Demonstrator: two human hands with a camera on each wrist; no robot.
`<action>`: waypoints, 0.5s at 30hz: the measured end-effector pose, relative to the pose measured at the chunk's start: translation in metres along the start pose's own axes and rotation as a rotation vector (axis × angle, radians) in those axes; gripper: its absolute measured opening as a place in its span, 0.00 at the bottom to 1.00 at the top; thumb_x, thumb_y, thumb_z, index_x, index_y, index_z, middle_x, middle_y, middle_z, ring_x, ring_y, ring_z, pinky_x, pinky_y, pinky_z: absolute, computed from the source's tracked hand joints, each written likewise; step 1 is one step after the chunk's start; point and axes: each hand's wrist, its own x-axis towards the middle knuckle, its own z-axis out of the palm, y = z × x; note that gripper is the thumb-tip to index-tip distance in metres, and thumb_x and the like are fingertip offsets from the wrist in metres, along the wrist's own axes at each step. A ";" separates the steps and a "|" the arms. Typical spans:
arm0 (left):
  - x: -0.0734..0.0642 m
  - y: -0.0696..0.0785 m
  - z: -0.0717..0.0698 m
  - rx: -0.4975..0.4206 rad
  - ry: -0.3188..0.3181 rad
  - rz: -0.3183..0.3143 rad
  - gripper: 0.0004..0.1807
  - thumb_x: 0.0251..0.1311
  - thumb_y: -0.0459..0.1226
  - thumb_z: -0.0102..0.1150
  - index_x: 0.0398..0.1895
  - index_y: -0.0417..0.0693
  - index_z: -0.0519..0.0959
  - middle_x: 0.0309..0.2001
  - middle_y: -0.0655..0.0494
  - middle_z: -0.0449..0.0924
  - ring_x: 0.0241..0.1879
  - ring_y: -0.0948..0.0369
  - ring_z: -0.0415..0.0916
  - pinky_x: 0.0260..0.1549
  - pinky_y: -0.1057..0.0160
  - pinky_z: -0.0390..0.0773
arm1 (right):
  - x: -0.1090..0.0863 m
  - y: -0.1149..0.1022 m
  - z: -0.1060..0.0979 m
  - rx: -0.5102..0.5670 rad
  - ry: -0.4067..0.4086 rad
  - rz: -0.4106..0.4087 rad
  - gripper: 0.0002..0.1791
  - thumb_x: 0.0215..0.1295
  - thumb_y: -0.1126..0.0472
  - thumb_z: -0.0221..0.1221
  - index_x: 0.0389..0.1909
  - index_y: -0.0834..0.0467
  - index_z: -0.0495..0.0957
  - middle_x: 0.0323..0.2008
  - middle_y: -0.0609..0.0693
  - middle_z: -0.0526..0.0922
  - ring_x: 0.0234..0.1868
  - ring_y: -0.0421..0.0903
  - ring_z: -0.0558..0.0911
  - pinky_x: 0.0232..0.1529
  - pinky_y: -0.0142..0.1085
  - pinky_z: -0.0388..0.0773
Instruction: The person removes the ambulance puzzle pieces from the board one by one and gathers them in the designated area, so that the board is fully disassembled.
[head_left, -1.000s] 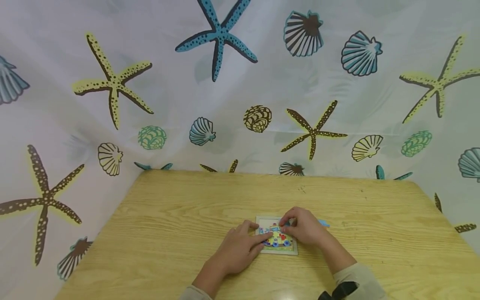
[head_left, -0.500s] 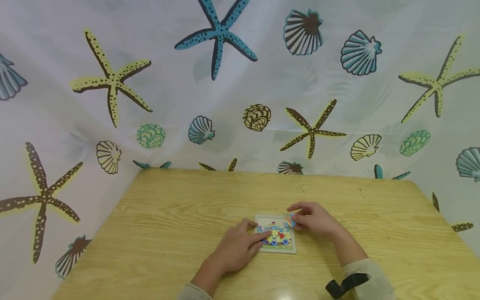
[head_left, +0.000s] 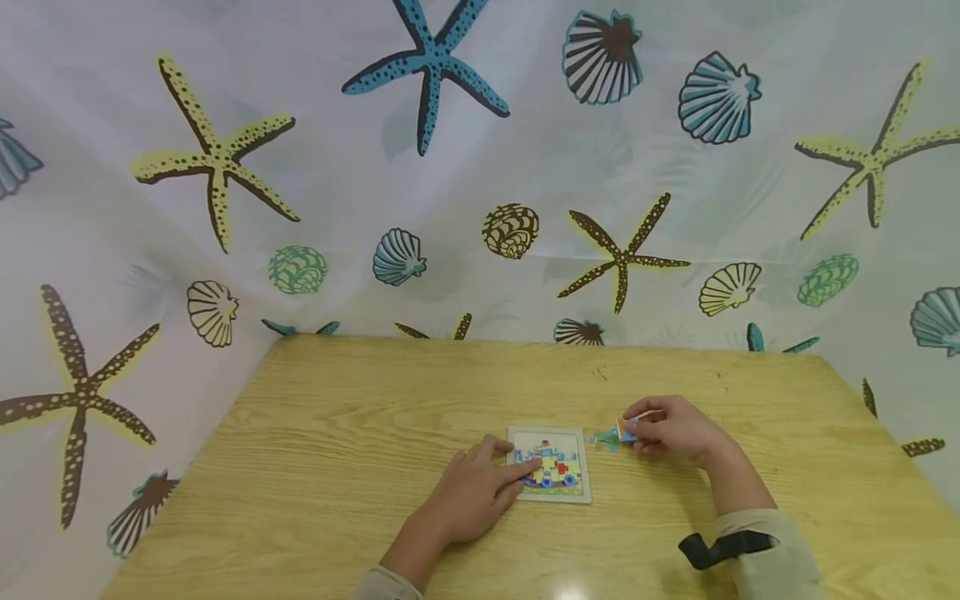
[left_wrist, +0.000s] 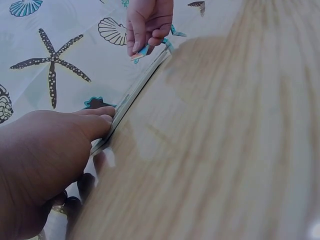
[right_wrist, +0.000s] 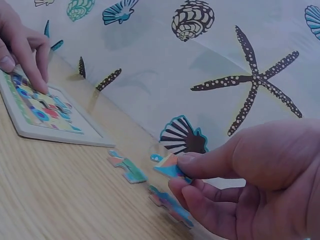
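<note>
A jigsaw puzzle in a white tray lies on the table, with a colourful vehicle picture partly filling it. My left hand rests over the tray's left side, its index finger stretched onto the picture. To the right of the tray, my right hand pinches an orange-and-blue puzzle piece between thumb and fingers. Below that hand, loose puzzle pieces lie on the table, some partly hidden behind the fingers. The tray appears edge-on beside the left hand in the left wrist view.
The wooden table extends around the tray on all sides. A white curtain printed with starfish and shells hangs behind it and at both sides. A black strap circles the right sleeve.
My right hand has moved right, off the tray's upper right corner, carrying the puzzle piece to the loose pieces, which are now uncovered. My left hand stays in place on the tray.
</note>
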 end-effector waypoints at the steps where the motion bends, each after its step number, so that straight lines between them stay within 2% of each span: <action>1: 0.000 0.000 0.000 0.000 0.001 0.000 0.22 0.76 0.50 0.46 0.70 0.81 0.66 0.69 0.54 0.65 0.67 0.53 0.65 0.57 0.44 0.70 | -0.001 0.001 -0.003 -0.004 0.003 0.003 0.18 0.72 0.61 0.58 0.56 0.69 0.74 0.42 0.57 0.82 0.33 0.44 0.84 0.37 0.35 0.85; 9: 0.000 -0.001 0.000 0.002 0.012 0.011 0.23 0.76 0.49 0.46 0.70 0.80 0.66 0.68 0.53 0.66 0.67 0.53 0.66 0.57 0.44 0.71 | -0.011 0.012 -0.026 -0.046 0.025 0.031 0.19 0.71 0.60 0.60 0.56 0.69 0.75 0.41 0.56 0.82 0.34 0.43 0.84 0.37 0.34 0.85; 15: 0.001 0.002 -0.001 0.000 0.018 0.011 0.22 0.76 0.49 0.45 0.70 0.79 0.67 0.68 0.53 0.66 0.67 0.53 0.66 0.57 0.46 0.71 | -0.019 0.019 -0.039 -0.123 0.093 0.067 0.18 0.70 0.61 0.61 0.53 0.70 0.75 0.37 0.54 0.81 0.31 0.42 0.82 0.34 0.33 0.83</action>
